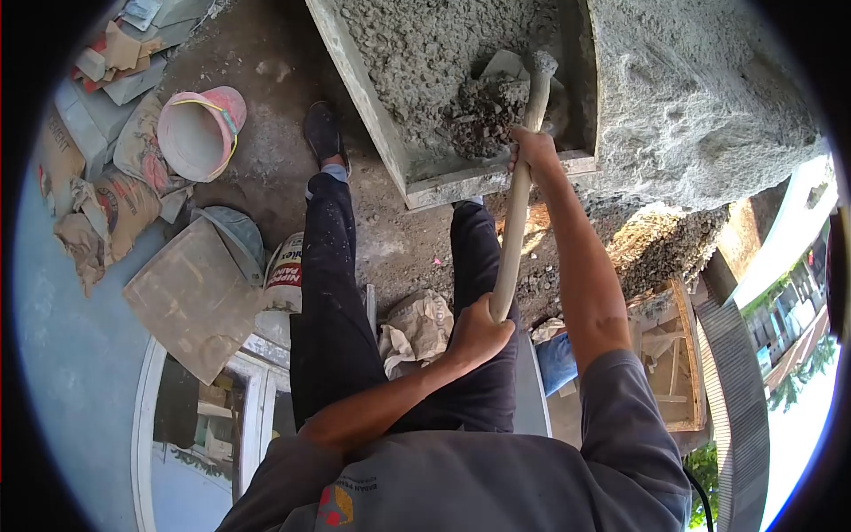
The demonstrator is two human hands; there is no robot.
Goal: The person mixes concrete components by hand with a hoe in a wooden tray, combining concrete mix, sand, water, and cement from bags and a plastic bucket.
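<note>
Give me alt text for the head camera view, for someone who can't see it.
A person's left hand and right hand grip a long wooden handle, its far end over wet-looking grey mix in a shallow trough. A pink bucket stands to the left, near crumpled sacks.

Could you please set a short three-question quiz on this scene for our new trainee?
1. True or false: the left hand and the right hand both grip the wooden handle.
2. Which hand is nearer the grey mix in the trough?
a) left
b) right
c) both equally near
3. Fill the gap: the bucket beside the sacks is ____ on the outside.

Key: 1 true; 2 b; 3 pink.
</note>
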